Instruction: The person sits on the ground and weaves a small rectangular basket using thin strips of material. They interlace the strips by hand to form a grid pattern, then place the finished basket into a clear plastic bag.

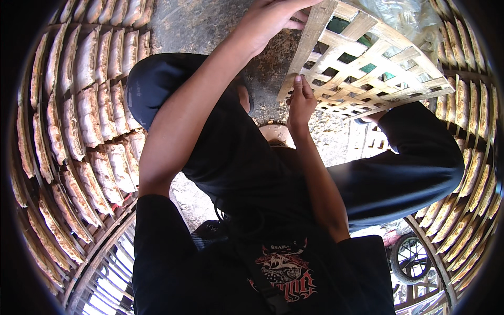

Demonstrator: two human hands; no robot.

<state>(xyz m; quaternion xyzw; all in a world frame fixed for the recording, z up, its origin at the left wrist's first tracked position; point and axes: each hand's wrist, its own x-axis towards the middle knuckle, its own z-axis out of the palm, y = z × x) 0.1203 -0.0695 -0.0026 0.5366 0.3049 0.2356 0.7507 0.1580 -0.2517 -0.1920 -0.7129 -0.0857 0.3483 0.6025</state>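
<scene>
A woven bamboo lattice panel (pixel 310 42) is held tilted at the upper right, with a flat strip along its left side. My left hand (pixel 275 21) is closed at the top end of that strip, its fingertips partly cut off by the frame's upper edge. Lower down, my right hand (pixel 302 100) pinches the strip's near end, thumb on top and the other fingers curled. Through the lattice gaps, dark and green patches show, too broken up to name.
Racks with rows of pale, rough-edged slabs (pixel 89 115) curve along the left and the right. Clear plastic sheeting (pixel 404 21) lies behind the panel. My bent legs in dark trousers (pixel 399 168) spread either side. A spoked wheel (pixel 411 259) stands lower right; crumbs litter the floor (pixel 194 26).
</scene>
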